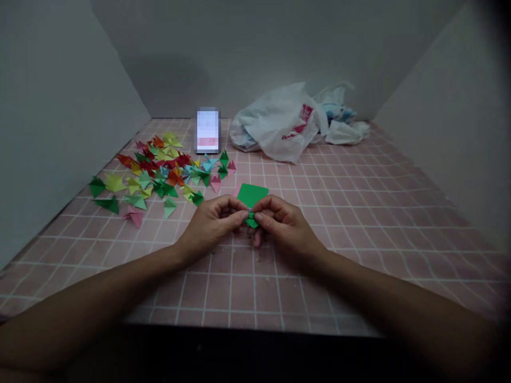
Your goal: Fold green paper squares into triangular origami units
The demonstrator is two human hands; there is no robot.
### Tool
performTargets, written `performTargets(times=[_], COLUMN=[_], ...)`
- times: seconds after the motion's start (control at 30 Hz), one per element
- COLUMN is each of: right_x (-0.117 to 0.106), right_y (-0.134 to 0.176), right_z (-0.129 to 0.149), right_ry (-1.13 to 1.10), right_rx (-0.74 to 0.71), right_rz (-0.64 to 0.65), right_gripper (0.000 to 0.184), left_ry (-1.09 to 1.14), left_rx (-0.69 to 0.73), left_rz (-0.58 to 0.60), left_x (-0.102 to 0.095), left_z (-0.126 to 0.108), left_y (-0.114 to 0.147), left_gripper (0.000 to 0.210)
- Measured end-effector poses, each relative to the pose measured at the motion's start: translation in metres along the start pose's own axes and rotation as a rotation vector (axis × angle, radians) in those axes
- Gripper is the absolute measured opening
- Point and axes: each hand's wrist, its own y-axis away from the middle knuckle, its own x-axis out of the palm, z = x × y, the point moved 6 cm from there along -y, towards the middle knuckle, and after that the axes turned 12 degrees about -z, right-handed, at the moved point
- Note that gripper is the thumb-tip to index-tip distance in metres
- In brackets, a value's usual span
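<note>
Between my two hands is a small folded piece of green paper (251, 221), pinched from both sides. My left hand (215, 219) is closed on its left edge with thumb and forefinger. On the right edge, my right hand (281, 221) grips it the same way, its lower fingers curled beneath. Fingertips cover much of the folds. Just beyond the hands lies a flat stack of green paper sheets (254, 194), with a pink edge showing at its left.
Many folded paper pieces (159, 171) in several colours spread over the left of the pink checked tabletop (343, 213). A phone (207, 130) stands upright behind them. White plastic bags (279, 122) lie along the back wall. Pale walls enclose the left, back and right.
</note>
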Motion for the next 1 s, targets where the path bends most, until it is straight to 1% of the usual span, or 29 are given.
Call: performTargets(times=[0.17,0.3,0.4,0.53,0.6,1.0], right_x=[0.0002,0.0004,-0.0006,-0.0027,-0.0030,-0.0014], right_y=[0.0010,0.0010,0.0002,-0.0008,-0.0009,0.0009], right_z=[0.0015,-0.0004,-0.0014,0.0008,0.0015,0.0024], right_ry=[0.021,0.038,0.014,-0.004,0.003,0.002], right_rx=[0.001,0.034,0.051,0.033,0.030,0.024], right_rz=[-0.006,0.019,-0.002,-0.054,-0.062,-0.044], right_gripper=[0.015,0.018,0.020,0.020,0.020,0.022], left_ry=[-0.023,-0.062,-0.040,0.076,0.100,0.163], left_rx=[0.030,0.074,0.100,0.053,0.033,0.021], left_rz=[0.018,0.016,0.017,0.025,0.021,0.024], left_x=[-0.0003,-0.0009,-0.0002,0.0009,0.0008,0.0009], left_z=[0.0013,0.0013,0.0007,0.0019,0.0026,0.0010], left_y=[-0.0011,-0.0011,-0.0010,-0.0020,-0.0025,-0.0023], left_gripper=[0.016,0.014,0.015,0.022,0.022,0.016])
